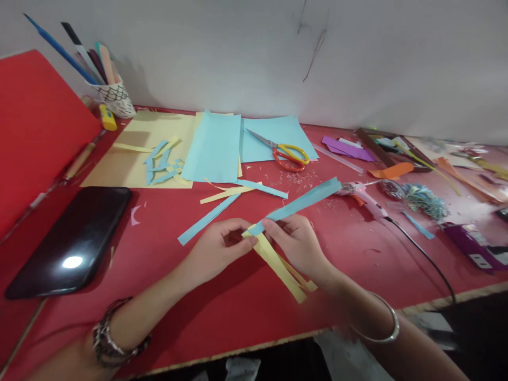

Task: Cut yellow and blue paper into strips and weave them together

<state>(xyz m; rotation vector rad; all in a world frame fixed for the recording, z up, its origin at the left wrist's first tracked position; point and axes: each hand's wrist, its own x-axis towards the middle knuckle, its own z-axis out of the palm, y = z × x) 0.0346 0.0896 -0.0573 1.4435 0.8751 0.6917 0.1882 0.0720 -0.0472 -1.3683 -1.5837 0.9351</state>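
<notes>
Between my hands, over the red table, are a blue paper strip and yellow paper strips, meeting at a small folded corner. My left hand pinches that corner at its left end between thumb and fingers. My right hand is closed on the blue strip, thumb on top, just right of the corner. The blue strip's free end points up and right; the yellow strips hang toward the table's front edge. Just beyond my hands lie a loose blue strip and a yellow strip.
Scissors rest on blue paper sheets. Woven paper pieces lie on yellow sheets. At left are a phone and a pen cup. A corded glue gun lies at right, near a wooden tray.
</notes>
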